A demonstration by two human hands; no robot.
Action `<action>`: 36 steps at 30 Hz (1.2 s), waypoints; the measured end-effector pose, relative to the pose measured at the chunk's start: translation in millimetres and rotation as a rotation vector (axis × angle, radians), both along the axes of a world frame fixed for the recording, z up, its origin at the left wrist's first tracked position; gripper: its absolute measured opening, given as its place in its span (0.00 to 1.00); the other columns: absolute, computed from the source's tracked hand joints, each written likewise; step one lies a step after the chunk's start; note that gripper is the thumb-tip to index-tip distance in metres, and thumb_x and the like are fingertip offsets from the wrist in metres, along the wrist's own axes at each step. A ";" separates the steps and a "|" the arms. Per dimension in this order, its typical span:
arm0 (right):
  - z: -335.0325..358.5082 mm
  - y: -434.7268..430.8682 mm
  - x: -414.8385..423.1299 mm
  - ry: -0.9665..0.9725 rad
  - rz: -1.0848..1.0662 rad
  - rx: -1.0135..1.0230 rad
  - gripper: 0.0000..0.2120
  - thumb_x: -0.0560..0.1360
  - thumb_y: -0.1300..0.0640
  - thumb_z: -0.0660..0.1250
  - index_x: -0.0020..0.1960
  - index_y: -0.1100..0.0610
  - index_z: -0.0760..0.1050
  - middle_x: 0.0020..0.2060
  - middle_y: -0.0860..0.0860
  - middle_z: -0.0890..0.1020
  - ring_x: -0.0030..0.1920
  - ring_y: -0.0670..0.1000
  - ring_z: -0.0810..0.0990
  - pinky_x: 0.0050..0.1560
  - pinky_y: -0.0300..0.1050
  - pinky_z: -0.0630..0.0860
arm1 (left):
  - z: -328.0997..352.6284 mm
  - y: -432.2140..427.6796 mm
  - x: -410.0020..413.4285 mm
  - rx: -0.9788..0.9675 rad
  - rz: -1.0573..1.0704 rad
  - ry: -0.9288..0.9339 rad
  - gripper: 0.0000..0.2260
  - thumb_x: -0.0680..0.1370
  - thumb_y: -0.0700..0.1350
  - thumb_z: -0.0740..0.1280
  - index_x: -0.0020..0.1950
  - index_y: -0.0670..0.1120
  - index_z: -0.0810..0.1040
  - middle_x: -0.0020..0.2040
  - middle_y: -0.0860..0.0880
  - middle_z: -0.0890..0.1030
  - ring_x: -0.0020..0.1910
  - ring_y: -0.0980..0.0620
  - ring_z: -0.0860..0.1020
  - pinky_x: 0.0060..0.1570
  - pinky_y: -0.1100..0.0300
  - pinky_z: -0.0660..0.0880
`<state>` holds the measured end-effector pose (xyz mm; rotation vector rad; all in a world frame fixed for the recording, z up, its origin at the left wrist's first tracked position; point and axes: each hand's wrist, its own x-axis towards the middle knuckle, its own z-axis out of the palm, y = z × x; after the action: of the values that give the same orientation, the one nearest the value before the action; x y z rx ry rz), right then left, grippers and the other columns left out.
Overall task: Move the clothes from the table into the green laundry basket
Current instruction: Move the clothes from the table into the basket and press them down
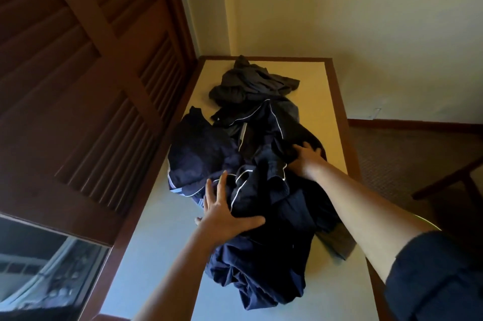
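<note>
A heap of dark clothes lies along the pale table (317, 101) with its brown wooden rim. Nearest me are navy garments with white piping (264, 216); a grey garment (251, 82) lies at the far end. My left hand (224, 213) rests flat on the left side of the navy heap, fingers spread. My right hand (305, 161) presses into the right side of the heap, fingertips buried in the cloth. Whether it grips cloth is not clear. No green laundry basket is in view.
Dark louvred wooden doors (86, 80) stand close along the table's left side. A cream wall is behind the table. A dark wooden chair frame (454, 182) stands on the brown carpet to the right. A window or mirror (47, 268) shows at lower left.
</note>
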<state>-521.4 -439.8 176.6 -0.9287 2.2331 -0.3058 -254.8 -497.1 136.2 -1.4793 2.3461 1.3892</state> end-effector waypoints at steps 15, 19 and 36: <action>-26.9 118.9 38.6 0.003 -0.441 -0.517 0.11 0.73 0.59 0.70 0.53 0.49 0.77 0.45 0.49 0.83 0.48 0.55 0.81 0.50 0.51 0.78 | 15.6 25.7 -2.4 -0.240 0.170 0.296 0.17 0.69 0.31 0.69 0.48 0.51 0.82 0.35 0.53 0.82 0.36 0.52 0.78 0.36 0.59 0.73; -27.6 155.6 39.3 -0.002 -0.507 -0.530 0.10 0.74 0.61 0.70 0.49 0.48 0.76 0.40 0.44 0.81 0.42 0.52 0.80 0.47 0.48 0.76 | 24.0 44.9 17.3 -0.055 0.202 0.479 0.10 0.62 0.38 0.71 0.40 0.47 0.77 0.31 0.53 0.75 0.34 0.53 0.72 0.36 0.56 0.70; -37.8 276.9 78.2 -0.043 -0.385 -0.640 0.10 0.72 0.47 0.74 0.52 0.45 0.78 0.42 0.42 0.82 0.48 0.53 0.81 0.51 0.50 0.77 | 18.1 211.3 73.8 -0.059 0.350 0.368 0.17 0.61 0.51 0.73 0.39 0.39 0.80 0.35 0.46 0.81 0.35 0.48 0.78 0.42 0.49 0.76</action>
<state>-443.2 -162.9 138.7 -0.7702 2.2969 -1.2563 -181.0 -285.8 154.4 -1.8646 2.4264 1.8276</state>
